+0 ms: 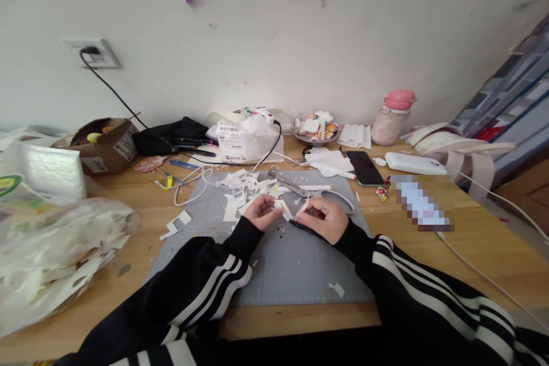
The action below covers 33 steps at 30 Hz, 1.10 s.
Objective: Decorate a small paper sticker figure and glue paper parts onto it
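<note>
Over the grey cutting mat [300, 274], both hands meet at a small white paper piece [283, 207]. My left hand [263, 213] pinches its left side between thumb and fingers. At the right side, my right hand [323, 217] is closed on the paper's other part, thumb against fingers. A thin black item [302, 227] lies under the right hand; what it is cannot be made out. Just beyond the hands are scissors [288, 183], a white marker [317, 187] and a heap of white paper scraps [244, 189].
A clear bag of scraps [64, 257] and a cardboard box [107, 148] stand left. Along the back are a white package [244, 137], a bowl of scraps [316, 128] and a pink bottle [391, 117]. A phone [364, 168] and white power bank [415, 163] lie right.
</note>
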{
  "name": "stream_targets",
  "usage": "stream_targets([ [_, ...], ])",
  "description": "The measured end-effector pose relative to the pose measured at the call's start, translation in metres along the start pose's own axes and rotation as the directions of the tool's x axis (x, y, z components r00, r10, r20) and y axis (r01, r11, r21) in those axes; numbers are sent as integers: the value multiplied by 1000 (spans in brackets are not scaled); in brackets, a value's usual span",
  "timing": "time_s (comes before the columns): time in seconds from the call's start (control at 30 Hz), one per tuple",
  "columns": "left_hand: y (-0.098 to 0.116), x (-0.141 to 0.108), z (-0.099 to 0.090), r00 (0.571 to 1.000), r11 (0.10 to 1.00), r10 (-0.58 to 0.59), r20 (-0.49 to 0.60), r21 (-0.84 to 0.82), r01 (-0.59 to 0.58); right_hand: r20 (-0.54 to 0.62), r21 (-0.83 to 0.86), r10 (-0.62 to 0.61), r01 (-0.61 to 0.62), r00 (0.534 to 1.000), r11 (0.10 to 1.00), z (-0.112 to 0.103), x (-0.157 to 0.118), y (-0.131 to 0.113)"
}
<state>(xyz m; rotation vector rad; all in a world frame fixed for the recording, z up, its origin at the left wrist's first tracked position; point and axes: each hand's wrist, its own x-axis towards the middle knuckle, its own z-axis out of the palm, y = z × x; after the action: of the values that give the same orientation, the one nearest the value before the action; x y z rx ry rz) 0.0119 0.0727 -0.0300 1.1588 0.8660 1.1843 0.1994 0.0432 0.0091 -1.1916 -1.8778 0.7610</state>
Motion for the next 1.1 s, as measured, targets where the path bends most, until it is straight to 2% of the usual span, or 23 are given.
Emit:
stream_targets([
  [0.1, 4, 0, 1, 994, 998, 54, -97, -11, -55, 111, -92, -112, 122, 987, 988, 1, -3, -2],
  [0.2, 5, 1, 1, 982, 995, 84, -167, -31, -91, 208, -168, -172, 208, 963, 964, 6, -7, 1],
  [0.33, 4, 2, 2, 972, 992, 101, -213, -55, -115, 287, -244, -203, 276, 936, 930, 14, -11, 11],
  [0.43, 2, 3, 2, 969, 991, 99, -226, -62, -115, 294, -289, -197, 284, 935, 914, 17, -12, 16],
  [0.63, 1, 3, 1, 970, 992, 86, -228, -69, -104, 267, -333, -159, 246, 950, 911, 17, -10, 18],
  [0.9, 1, 7, -1, 982, 995, 72, -175, -55, -83, 150, -395, -106, 158, 983, 905, 8, -5, 10],
  [1.0, 0, 7, 0, 982, 994, 79, -172, -61, -91, 45, -450, -68, 81, 997, 889, -1, 18, 6],
  [1.1, -2, 4, 4, 982, 992, 85, -169, -78, -99, -45, -494, -25, 0, 999, 869, -14, 64, -3],
])
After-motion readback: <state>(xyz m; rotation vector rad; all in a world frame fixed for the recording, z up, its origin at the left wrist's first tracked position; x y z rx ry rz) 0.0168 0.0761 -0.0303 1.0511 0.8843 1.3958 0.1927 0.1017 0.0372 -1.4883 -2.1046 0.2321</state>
